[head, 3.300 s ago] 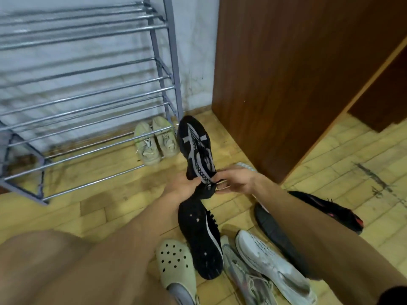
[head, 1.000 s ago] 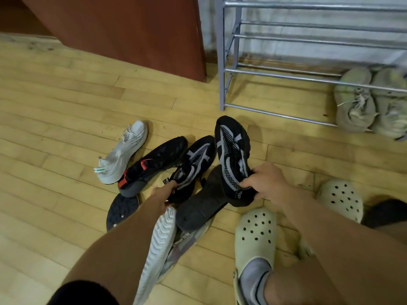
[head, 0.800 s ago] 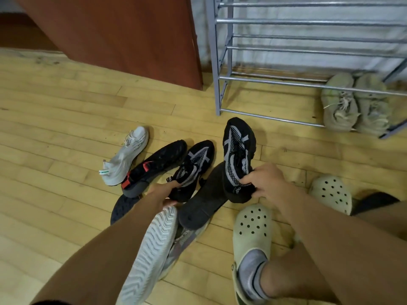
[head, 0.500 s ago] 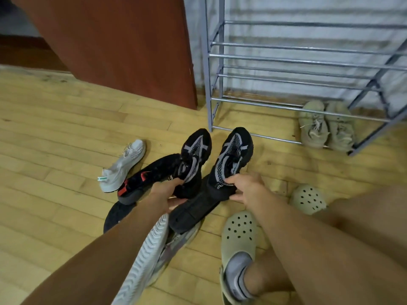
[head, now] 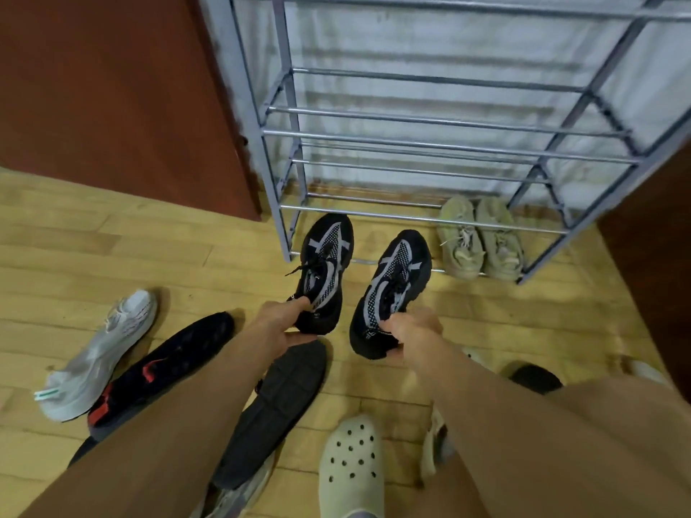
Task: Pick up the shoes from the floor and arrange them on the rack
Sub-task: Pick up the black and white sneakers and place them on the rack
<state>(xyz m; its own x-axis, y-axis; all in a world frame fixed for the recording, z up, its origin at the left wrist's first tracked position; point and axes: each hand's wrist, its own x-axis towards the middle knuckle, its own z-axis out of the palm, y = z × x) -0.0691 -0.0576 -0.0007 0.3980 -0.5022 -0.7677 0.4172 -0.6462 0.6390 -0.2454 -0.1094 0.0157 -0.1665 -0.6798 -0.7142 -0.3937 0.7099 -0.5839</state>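
I hold a pair of black mesh sneakers with grey stripes, toes pointing at the rack. My left hand [head: 282,323] grips the heel of the left black sneaker [head: 325,271]. My right hand [head: 413,327] grips the heel of the right black sneaker [head: 392,289]. Both are lifted off the floor just in front of the grey metal shoe rack [head: 430,136]. A beige pair of sneakers [head: 480,243] sits under the rack's lowest bars at the right. On the floor at the left lie a white sneaker [head: 99,353], a black sneaker with red trim [head: 160,372] and an upturned dark shoe [head: 276,409].
A brown wooden cabinet [head: 112,87] stands left of the rack, and a dark brown panel [head: 658,256] closes the right side. My foot in a cream clog [head: 351,465] is at the bottom centre. The floor is light wooden boards [head: 93,252].
My left hand has taken hold of the second black sneaker and lifted it. Both sneakers have moved forward toward the rack, and my view has swung up to face the shelves.
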